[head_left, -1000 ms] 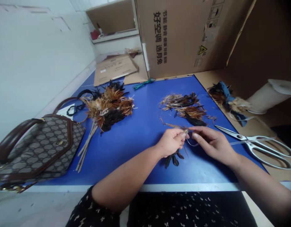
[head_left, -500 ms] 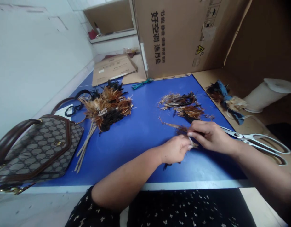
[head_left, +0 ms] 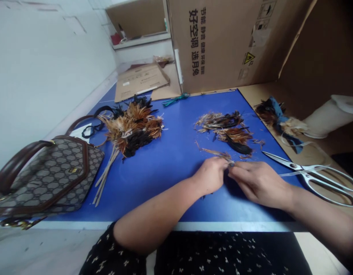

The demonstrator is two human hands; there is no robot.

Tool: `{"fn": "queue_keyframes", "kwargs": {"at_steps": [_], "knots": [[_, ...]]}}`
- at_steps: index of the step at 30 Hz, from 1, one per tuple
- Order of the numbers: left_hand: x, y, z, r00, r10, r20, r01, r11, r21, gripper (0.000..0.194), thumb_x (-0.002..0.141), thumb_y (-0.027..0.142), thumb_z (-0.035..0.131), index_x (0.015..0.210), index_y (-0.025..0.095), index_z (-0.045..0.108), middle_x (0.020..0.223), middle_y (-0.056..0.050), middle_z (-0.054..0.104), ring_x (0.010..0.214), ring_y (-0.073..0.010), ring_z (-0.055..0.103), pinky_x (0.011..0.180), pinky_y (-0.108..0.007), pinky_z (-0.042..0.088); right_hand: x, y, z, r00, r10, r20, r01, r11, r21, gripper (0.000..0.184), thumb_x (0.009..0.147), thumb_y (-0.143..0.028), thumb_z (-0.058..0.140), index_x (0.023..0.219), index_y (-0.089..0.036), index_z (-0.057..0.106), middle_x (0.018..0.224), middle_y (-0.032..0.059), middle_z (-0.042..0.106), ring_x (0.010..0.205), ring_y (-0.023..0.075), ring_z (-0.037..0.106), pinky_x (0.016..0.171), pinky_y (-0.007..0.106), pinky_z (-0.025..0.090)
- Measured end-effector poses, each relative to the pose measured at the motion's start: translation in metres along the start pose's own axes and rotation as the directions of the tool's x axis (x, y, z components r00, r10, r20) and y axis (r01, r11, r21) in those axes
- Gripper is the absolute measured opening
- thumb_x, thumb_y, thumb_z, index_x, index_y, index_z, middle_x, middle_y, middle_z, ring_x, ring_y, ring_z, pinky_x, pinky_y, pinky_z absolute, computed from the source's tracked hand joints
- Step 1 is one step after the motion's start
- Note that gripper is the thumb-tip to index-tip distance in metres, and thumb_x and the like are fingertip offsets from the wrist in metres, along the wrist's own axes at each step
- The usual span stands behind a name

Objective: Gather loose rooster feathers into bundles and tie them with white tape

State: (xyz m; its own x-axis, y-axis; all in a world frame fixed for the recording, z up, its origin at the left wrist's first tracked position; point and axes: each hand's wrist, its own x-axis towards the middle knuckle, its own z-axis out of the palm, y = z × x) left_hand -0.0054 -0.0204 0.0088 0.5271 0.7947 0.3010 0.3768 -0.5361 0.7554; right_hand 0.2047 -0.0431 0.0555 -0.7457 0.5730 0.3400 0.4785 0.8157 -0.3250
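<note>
My left hand [head_left: 212, 175] is closed on a small bunch of brown feathers [head_left: 218, 153], their tips pointing left. Right against it, my right hand [head_left: 258, 183] pinches at the bunch's bound end; a thin pale strip [head_left: 289, 173] runs out from behind this hand toward the scissors. The fingertips hide most of the binding. Just beyond the hands lie loose brown and black feathers [head_left: 233, 135] and another pile of feathers [head_left: 213, 120]. Silver scissors [head_left: 305, 170] rest beside my right hand, blades pointing left.
Feather dusters [head_left: 133, 128] with pale stick handles lie left on the blue table [head_left: 176, 145], near a patterned handbag [head_left: 56, 172]. A large cardboard box [head_left: 222, 42] stands behind. To the right are a white roll [head_left: 331, 116] and a feather bundle with blue cloth [head_left: 276, 110].
My right hand has come down and turned, its fingers closing at the bound end. A long black feather and the scissors blades are now uncovered. The view has shifted slightly.
</note>
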Motion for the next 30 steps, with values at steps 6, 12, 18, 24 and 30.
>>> {"fn": "queue_keyframes", "kwargs": {"at_steps": [6, 12, 18, 24, 30], "knots": [[-0.001, 0.008, -0.008, 0.969, 0.149, 0.196, -0.130, 0.986, -0.108, 0.022, 0.103, 0.021, 0.047, 0.090, 0.017, 0.065, 0.088, -0.008, 0.070, 0.087, -0.0197, 0.066, 0.087, -0.035, 0.055, 0.013, 0.031, -0.010, 0.958, 0.261, 0.117, -0.286, 0.869, 0.405, 0.034, 0.106, -0.035, 0.052, 0.078, -0.020, 0.064, 0.072, 0.0021, 0.062, 0.068, 0.0150, 0.055, 0.066, 0.027, 0.044], [0.002, 0.013, -0.006, 0.995, -0.071, -0.072, 0.054, 0.975, -0.213, 0.023, 0.106, 0.031, 0.048, 0.093, 0.018, 0.062, 0.081, -0.003, 0.065, 0.076, -0.0154, 0.060, 0.077, -0.030, 0.050, 0.001, 0.019, 0.016, 0.867, 0.498, -0.038, -0.395, 0.731, 0.557, 0.038, 0.105, -0.049, 0.058, 0.083, -0.018, 0.067, 0.075, 0.0019, 0.063, 0.071, 0.0153, 0.056, 0.067, 0.027, 0.048], [0.002, 0.015, 0.008, 0.972, -0.132, -0.196, 0.092, 0.976, -0.197, 0.021, 0.104, 0.028, 0.048, 0.087, 0.020, 0.057, 0.079, -0.003, 0.063, 0.075, -0.0156, 0.057, 0.076, -0.030, 0.048, 0.004, -0.003, 0.028, 0.866, 0.444, -0.231, -0.308, 0.837, 0.452, 0.036, 0.107, -0.037, 0.055, 0.075, -0.020, 0.060, 0.063, -0.0019, 0.049, 0.058, 0.0124, 0.044, 0.057, 0.027, 0.041], [0.006, 0.012, 0.016, 0.940, -0.222, -0.261, 0.158, 0.957, -0.245, 0.021, 0.103, 0.029, 0.051, 0.092, 0.018, 0.065, 0.088, -0.007, 0.072, 0.083, -0.0180, 0.065, 0.084, -0.032, 0.052, 0.007, -0.009, 0.032, 0.867, 0.401, -0.297, -0.272, 0.879, 0.392, 0.031, 0.107, -0.031, 0.055, 0.078, -0.022, 0.058, 0.063, -0.0026, 0.049, 0.055, 0.0117, 0.044, 0.055, 0.027, 0.041], [0.009, 0.009, 0.015, 0.926, -0.284, -0.248, 0.206, 0.932, -0.298, 0.023, 0.102, 0.031, 0.053, 0.091, 0.017, 0.068, 0.085, -0.007, 0.071, 0.078, -0.0170, 0.063, 0.079, -0.031, 0.052, 0.007, -0.008, 0.033, 0.884, 0.378, -0.274, -0.264, 0.889, 0.373, 0.032, 0.108, -0.030, 0.052, 0.076, -0.023, 0.055, 0.062, -0.0014, 0.048, 0.055, 0.0132, 0.045, 0.055, 0.029, 0.042]]}}
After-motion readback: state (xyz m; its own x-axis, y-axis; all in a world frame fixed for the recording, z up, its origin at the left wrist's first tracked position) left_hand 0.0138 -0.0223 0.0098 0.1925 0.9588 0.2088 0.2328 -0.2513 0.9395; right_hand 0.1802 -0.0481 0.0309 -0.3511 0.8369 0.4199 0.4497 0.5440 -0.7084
